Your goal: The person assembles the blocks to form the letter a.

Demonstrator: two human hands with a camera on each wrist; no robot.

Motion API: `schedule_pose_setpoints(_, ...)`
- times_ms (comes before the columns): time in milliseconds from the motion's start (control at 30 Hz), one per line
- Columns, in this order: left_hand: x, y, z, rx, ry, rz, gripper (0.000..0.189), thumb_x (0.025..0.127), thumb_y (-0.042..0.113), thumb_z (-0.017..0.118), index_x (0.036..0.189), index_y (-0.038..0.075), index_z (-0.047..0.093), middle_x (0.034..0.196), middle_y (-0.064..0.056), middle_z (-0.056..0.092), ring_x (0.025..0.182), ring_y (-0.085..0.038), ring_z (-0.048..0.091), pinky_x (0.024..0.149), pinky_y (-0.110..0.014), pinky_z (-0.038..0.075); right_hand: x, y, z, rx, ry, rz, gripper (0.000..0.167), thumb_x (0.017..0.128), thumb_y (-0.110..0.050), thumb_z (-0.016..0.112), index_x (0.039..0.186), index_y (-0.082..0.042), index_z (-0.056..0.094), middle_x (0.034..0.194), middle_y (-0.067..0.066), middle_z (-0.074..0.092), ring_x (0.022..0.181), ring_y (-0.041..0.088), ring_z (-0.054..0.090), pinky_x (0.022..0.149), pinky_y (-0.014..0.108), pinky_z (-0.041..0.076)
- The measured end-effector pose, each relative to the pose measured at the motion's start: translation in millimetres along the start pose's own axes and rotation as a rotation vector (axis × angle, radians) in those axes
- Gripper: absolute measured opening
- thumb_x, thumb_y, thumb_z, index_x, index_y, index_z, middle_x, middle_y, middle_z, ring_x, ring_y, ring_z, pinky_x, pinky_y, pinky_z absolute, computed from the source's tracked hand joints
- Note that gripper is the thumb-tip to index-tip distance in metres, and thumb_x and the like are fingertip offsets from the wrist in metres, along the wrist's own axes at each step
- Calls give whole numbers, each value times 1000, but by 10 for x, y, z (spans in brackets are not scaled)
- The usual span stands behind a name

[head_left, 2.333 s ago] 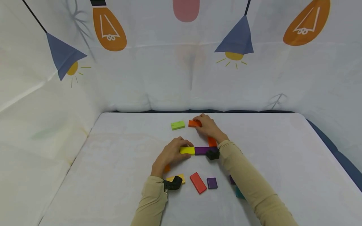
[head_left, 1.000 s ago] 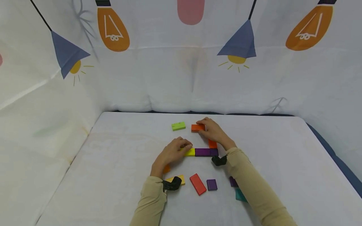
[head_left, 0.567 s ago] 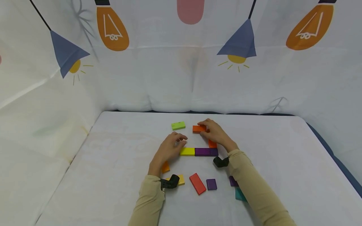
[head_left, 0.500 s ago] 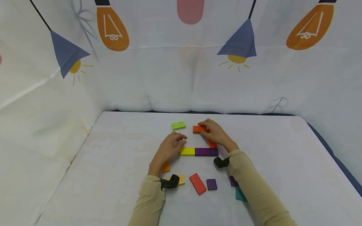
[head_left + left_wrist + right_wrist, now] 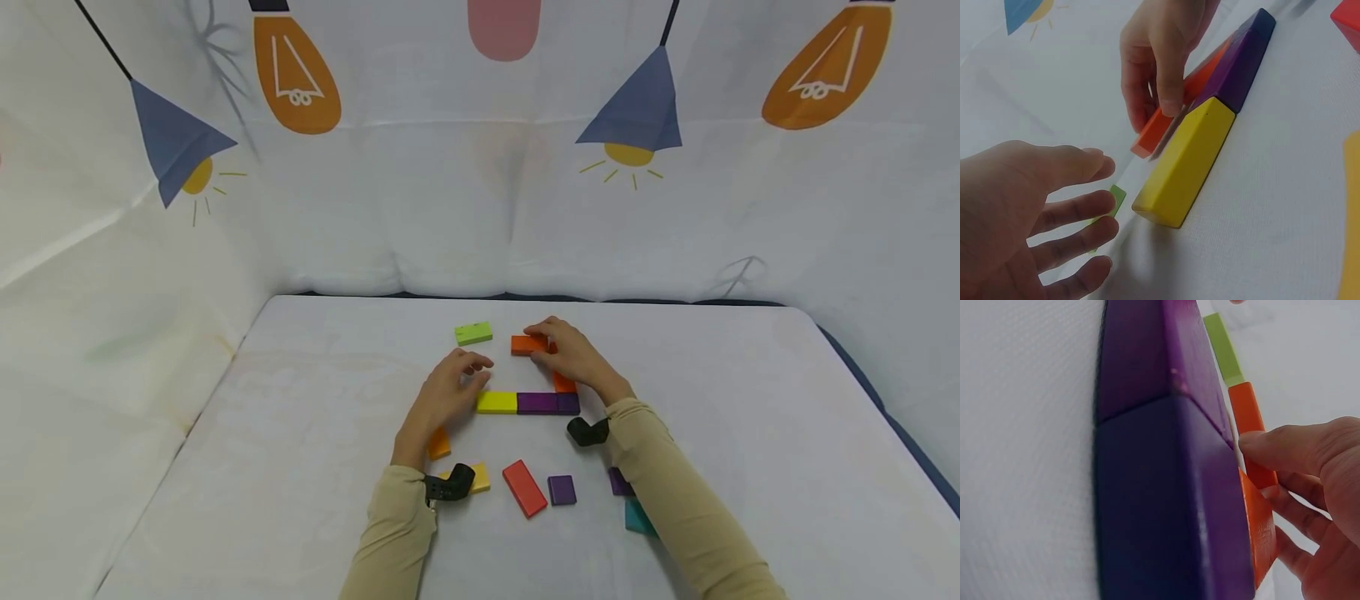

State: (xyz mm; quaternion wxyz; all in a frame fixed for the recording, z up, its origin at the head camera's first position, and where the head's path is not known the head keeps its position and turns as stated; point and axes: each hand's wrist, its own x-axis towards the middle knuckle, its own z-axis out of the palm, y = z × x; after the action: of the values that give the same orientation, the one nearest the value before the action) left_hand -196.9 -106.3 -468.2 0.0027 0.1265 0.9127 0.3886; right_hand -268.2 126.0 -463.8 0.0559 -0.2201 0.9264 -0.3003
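Note:
A row of blocks lies on the table: a yellow block [image 5: 497,403], a purple block [image 5: 536,403] and a short dark purple block [image 5: 567,404] end to end. An orange block [image 5: 564,382] stands off the row's right end, partly hidden by my right hand [image 5: 573,357]. That hand pinches another orange block [image 5: 528,345] between thumb and fingers, at the far end of the first. My left hand [image 5: 448,392] hovers beside the yellow block, fingers loosely bent and apart from it. In the left wrist view, the left hand [image 5: 1035,219] holds nothing.
A lime green block [image 5: 473,334] lies behind the row. Nearer me are a red block [image 5: 525,489], a small purple block [image 5: 562,490], an orange-yellow block [image 5: 439,444] and a pale yellow block [image 5: 480,477]. A teal block [image 5: 638,517] is partly under the right sleeve.
My left hand has let go of the yellow block and moved slightly up and left. My right hand has drawn the pinched orange block right and closer to the row.

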Motion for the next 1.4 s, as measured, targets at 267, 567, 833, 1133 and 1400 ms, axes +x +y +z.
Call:
schedule_pose_setpoints(267,-13,7,-8,-8,3,-4,21,95,25,57,114,19,63,111,-2,59,103,-20,56,93,-38,47,-10,2,4,-12,4,-14,40,90,-17,64,129,-9,57,122,10,55,111,26,52,100,46,43)
schedule_pose_setpoints(567,-18,-11,-7,4,-5,24,22,94,24,59,115,18,63,111,-3,59,105,-20,55,94,-39,47,-16,19,32,5,-17,36,41,90,-18,63,130,-13,56,125,10,54,114,27,50,102,49,41)
schedule_pose_setpoints(833,-19,-16,-1,16,2,29,22,93,23,60,115,18,63,109,-3,59,104,-20,56,94,-39,47,-21,33,39,5,-15,33,42,90,-18,62,131,-13,56,126,10,54,115,28,50,103,49,41)
schedule_pose_setpoints(1133,-1,-3,-2,18,-14,16,23,94,25,59,116,19,62,112,-3,59,106,-20,56,95,-38,46,-43,31,0,-10,-10,-5,40,90,-17,64,128,-10,57,124,10,54,116,27,50,103,48,40)
schedule_pose_setpoints(1400,11,19,-27,-13,-13,-6,25,94,25,59,117,19,62,115,-3,59,107,-21,55,95,-40,46,-46,33,-28,15,-26,2,42,89,-19,65,129,-9,56,126,11,54,117,27,49,104,48,39)
